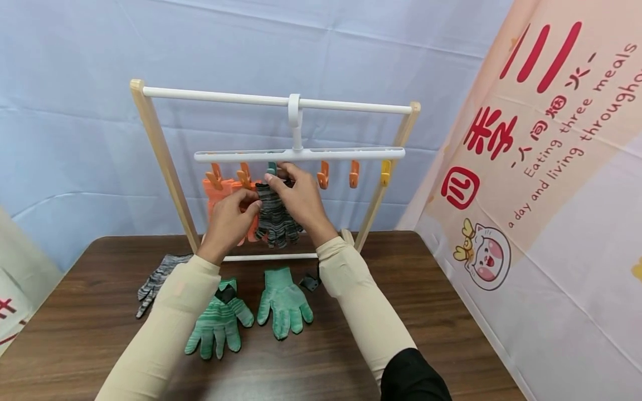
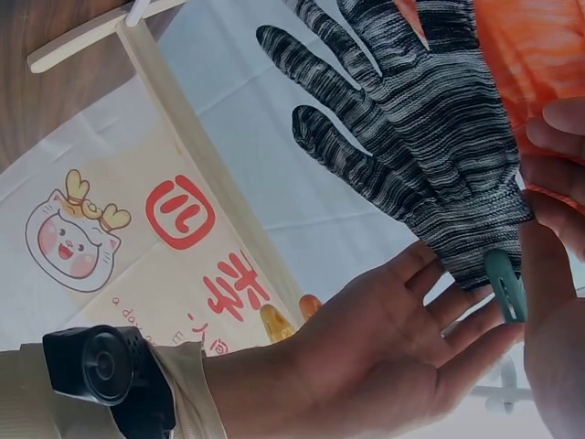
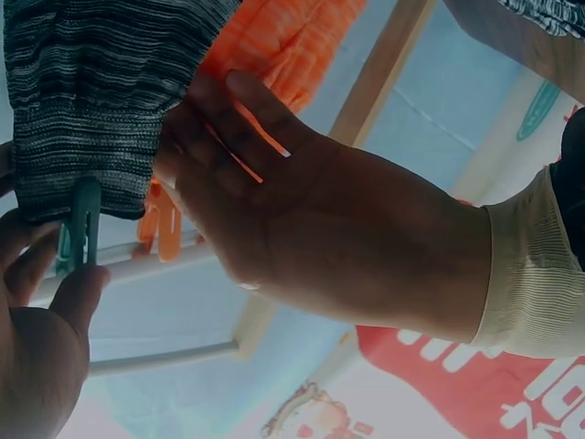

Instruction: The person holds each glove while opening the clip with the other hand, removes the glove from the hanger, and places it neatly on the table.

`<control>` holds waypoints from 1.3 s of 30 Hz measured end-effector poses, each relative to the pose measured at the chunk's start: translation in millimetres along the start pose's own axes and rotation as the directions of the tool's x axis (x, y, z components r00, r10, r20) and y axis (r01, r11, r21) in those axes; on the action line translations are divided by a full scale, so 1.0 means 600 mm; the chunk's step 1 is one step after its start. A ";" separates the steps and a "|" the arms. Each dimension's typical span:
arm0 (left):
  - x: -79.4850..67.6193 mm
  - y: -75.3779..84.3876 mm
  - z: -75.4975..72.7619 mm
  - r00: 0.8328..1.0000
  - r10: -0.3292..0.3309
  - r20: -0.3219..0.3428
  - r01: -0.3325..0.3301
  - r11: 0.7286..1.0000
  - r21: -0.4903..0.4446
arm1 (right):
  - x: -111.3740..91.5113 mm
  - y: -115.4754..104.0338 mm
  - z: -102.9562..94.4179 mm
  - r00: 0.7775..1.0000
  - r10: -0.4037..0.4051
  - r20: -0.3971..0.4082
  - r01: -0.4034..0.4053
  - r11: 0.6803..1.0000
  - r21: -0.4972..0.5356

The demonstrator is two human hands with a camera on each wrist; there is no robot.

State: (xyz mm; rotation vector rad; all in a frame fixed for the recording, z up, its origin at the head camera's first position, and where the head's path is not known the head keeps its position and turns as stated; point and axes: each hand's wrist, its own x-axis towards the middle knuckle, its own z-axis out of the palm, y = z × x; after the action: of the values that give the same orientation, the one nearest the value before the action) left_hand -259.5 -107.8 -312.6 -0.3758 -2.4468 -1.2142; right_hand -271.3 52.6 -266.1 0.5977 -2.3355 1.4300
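Note:
A black-and-grey knit glove point(image 1: 276, 217) hangs fingers down below the white hanger point(image 1: 241, 156). At its cuff, my right hand point(image 1: 303, 199) pinches a green clothespin point(image 2: 505, 285), whose prongs straddle the cuff edge. My left hand point(image 1: 233, 220) pinches the side of the same cuff between thumb and fingers; in the right wrist view part of this left hand point(image 3: 302, 210) is behind the glove. Orange gloves point(image 1: 215, 195) hang just left of it from two orange clothespins point(image 1: 244, 175), partly covered by my left hand.
The hanger hooks over a white rod on a wooden-sided rack point(image 1: 163, 161). Two orange clips and a yellow clip point(image 1: 385, 172) hang at its right. On the brown table point(image 1: 426, 334) lie two green gloves point(image 1: 285, 303), another black-and-grey glove point(image 1: 159, 281) and a small black object point(image 1: 309, 282).

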 end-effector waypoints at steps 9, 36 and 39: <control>0.000 0.003 0.007 1.000 -0.017 -0.011 0.016 0.999 -0.049 | 0.001 -0.001 0.000 0.999 -0.004 -0.034 0.004 1.000 0.029; -0.017 0.000 0.001 0.997 -0.018 -0.069 0.015 0.999 -0.034 | 0.000 -0.006 0.009 0.990 0.052 -0.132 -0.047 0.998 0.038; -0.021 -0.002 -0.004 0.998 -0.024 -0.065 0.020 0.998 -0.059 | 0.000 -0.005 0.009 0.989 0.050 -0.136 -0.045 0.998 0.042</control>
State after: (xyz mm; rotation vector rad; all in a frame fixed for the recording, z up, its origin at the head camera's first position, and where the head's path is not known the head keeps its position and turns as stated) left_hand -248.0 -111.2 -317.7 -0.3203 -2.3705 -1.2884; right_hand -270.1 46.3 -266.3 0.4416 -2.2339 1.4910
